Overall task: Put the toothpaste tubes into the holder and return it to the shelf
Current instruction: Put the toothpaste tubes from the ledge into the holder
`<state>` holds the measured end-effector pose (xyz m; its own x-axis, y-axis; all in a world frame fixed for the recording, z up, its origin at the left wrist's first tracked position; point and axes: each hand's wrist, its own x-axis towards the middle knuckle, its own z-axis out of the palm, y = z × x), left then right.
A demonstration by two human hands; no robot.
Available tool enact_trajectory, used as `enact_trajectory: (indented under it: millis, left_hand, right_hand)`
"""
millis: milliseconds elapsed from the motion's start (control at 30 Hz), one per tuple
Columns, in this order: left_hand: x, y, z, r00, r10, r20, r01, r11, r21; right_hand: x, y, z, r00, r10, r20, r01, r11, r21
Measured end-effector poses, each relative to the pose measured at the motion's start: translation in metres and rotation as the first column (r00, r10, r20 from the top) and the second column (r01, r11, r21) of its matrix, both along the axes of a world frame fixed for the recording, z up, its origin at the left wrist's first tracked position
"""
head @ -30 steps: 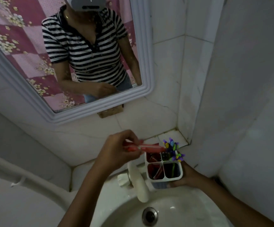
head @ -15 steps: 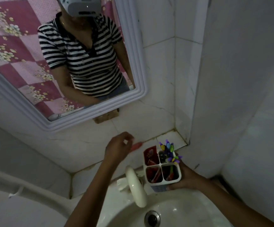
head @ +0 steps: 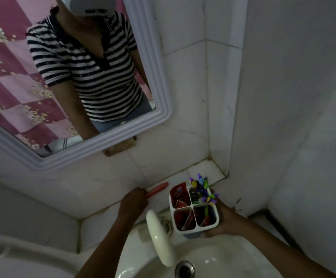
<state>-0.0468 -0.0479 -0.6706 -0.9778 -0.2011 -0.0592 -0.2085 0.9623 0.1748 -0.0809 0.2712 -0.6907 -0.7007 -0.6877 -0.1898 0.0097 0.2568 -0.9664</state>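
Note:
My right hand (head: 221,221) grips a white four-compartment holder (head: 195,227) above the sink's back edge. Red toothpaste tubes (head: 180,195) stand in its left compartments, and toothbrushes with purple and green tops (head: 202,187) stick out of the right ones. My left hand (head: 134,201) is on the tiled shelf (head: 203,169) against the wall, closed on the end of a red tube (head: 157,190). That tube lies almost flat along the shelf, pointing right toward the holder, apart from it.
A white tap (head: 159,237) juts over the sink (head: 219,261), between my forearms, with the drain (head: 185,267) below. A framed mirror (head: 159,109) hangs above the shelf. A tiled wall corner closes off the right side.
My left hand carried the red tube from above the holder's rim leftward and back, down to the shelf by the wall. The holder in my right hand stayed about where it was.

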Motion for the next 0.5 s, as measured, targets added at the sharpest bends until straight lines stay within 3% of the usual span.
enact_trajectory:
  millis: [133,233,400,500]
  left_hand:
    - [0.015,0.006,0.045,0.941,0.124,-0.315,-0.036,0.962,0.272]
    - [0.03,0.018,0.103,0.869,0.157,-0.468,0.052,0.914,0.402]
    - [0.05,0.057,0.164,0.899,-0.013,-0.438,0.234,0.86,0.454]
    - [0.047,0.083,0.167,0.912,-0.164,-0.376,0.31,0.877,0.367]
  right_hand:
    - [0.0,0.002,0.003,1.0,0.003,-0.013,-0.003,1.0,-0.003]
    - [0.002,0.002,0.006,1.0,0.004,-0.006,-0.004,1.0,-0.011]
    - [0.001,0.0,0.002,1.0,-0.003,-0.029,0.004,1.0,0.001]
    - [0.001,-0.001,-0.002,0.999,-0.007,-0.042,0.007,1.0,-0.004]
